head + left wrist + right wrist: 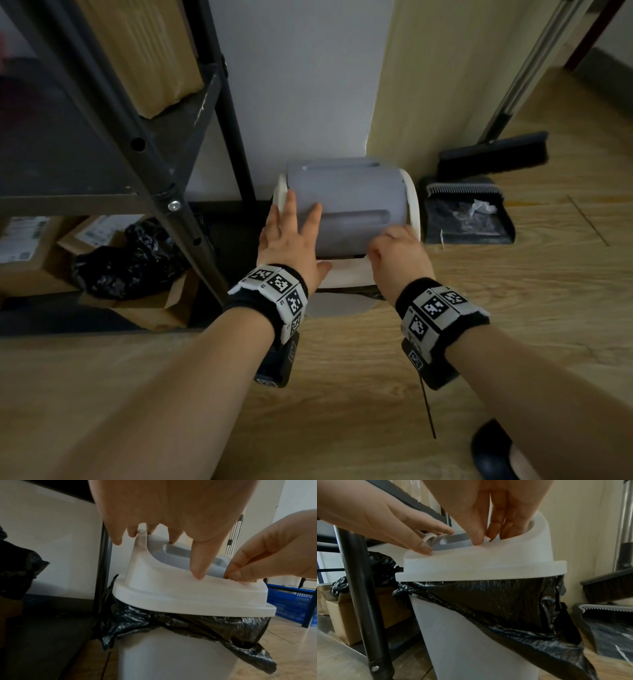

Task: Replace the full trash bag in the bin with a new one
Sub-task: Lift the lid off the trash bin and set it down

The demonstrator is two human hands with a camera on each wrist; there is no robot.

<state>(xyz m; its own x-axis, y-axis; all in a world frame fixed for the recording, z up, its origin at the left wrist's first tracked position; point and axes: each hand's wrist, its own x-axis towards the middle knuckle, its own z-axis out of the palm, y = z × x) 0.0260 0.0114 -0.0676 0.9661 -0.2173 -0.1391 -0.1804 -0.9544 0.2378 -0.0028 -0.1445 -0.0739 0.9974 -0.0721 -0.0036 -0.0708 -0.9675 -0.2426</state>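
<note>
Bin (346, 301), frame centre: smooth pale-grey tub, white domed lid (352, 270), grey swing flap | crinkled black trash bag (513, 605) draped over rim | my left hand (291, 236) lies flat, fingers straight, on lid | my right hand (397, 253) pinches lid's front edge.

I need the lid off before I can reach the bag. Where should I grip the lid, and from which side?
Probably best by the white frame, not the grey swing flap, which looks hinged and would likely tip under the fingers. Come from above with a hand at each end, left hand and right hand, and lift straight up: the flat rim overhangs the black bag around the bin.
</note>
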